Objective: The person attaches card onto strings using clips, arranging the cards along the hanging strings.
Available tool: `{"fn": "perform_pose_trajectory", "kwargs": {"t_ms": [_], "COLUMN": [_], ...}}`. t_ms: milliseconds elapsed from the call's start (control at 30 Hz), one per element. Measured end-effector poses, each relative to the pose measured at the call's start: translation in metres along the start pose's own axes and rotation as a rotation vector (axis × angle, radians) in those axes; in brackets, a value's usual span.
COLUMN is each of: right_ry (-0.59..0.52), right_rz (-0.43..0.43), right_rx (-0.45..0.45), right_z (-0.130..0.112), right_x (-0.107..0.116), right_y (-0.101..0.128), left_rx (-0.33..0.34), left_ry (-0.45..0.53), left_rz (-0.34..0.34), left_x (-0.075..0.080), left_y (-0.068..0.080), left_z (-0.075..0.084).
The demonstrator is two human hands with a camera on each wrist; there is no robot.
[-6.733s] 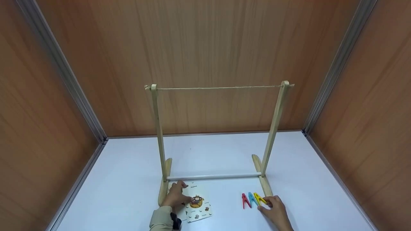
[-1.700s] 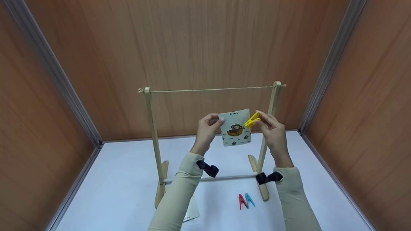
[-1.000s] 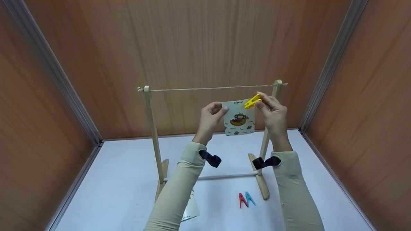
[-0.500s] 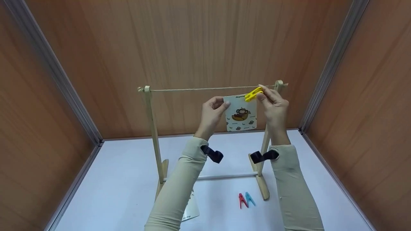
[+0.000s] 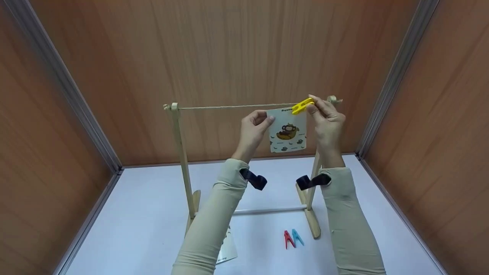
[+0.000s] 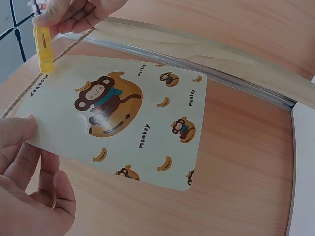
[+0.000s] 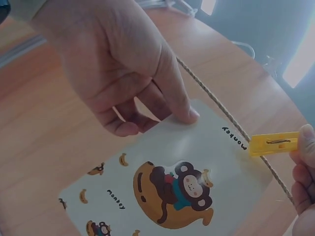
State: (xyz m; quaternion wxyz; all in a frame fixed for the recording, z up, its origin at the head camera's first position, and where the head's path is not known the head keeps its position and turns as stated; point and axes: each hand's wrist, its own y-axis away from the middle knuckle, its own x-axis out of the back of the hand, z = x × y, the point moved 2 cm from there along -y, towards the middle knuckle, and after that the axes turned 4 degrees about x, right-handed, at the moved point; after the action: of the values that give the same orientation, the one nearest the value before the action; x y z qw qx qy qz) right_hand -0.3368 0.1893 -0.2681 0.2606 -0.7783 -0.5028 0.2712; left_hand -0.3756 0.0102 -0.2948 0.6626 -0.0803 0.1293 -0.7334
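My left hand pinches the upper left edge of a card with a monkey and banana picture. The card hangs upright, its top edge just below a thin rope. At the card's upper right, my right hand holds a yellow clothespin between thumb and fingers. The tip of that clothespin lies over the rope and the card's top edge in the right wrist view. Whether it bites on both, I cannot tell. Printed "monkey" words show on the card in the left wrist view.
The rope runs between the left wooden post and the right one, joined low down by a white bar. A red clothespin and a blue clothespin lie on the white table. Another card is partly hidden by my left sleeve.
The card and yellow clothespin were taken up from the table. Both hands have since raised them to the rope, and the clothespin has shifted from the card's side to its top edge.
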Motion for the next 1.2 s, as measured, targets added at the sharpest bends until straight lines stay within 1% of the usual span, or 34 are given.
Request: {"fn": "perform_pose_trajectory", "kwargs": {"t_ms": [133, 433, 633, 700, 933, 1100, 1200], "right_ry": [0.017, 0.048, 0.019, 0.031, 0.008, 0.002, -0.029], "right_rz": [0.017, 0.038, 0.052, 0.057, 0.08, 0.082, 0.086], "right_rx": [0.018, 0.016, 0.038, 0.042, 0.002, 0.019, 0.038], "right_z": [-0.0032, -0.0064, -0.0079, -0.0081, -0.0054, -0.0034, -0.0042], "right_x": [-0.0007, -0.003, -0.0048, -0.0048, -0.0044, -0.005, -0.0059], "right_y": [-0.0015, -0.0069, -0.0078, -0.0075, -0.0076, -0.0087, -0.0099], "left_rx": [-0.001, -0.025, -0.017, -0.018, -0.039, -0.056, -0.056], "left_ry": [-0.01, -0.02, -0.022, -0.019, -0.03, -0.034, -0.037], "left_rz": [-0.002, -0.018, -0.024, -0.022, -0.01, -0.021, -0.023], "left_x": [-0.0002, -0.0017, -0.0023, -0.0023, -0.0016, -0.0022, -0.0025], "left_y": [0.0, -0.0008, -0.0003, -0.0001, 0.0005, 0.0004, -0.0003], "left_z": [0.0013, 0.003, 0.003, 0.0034, 0.004, 0.0042, 0.0048]}}
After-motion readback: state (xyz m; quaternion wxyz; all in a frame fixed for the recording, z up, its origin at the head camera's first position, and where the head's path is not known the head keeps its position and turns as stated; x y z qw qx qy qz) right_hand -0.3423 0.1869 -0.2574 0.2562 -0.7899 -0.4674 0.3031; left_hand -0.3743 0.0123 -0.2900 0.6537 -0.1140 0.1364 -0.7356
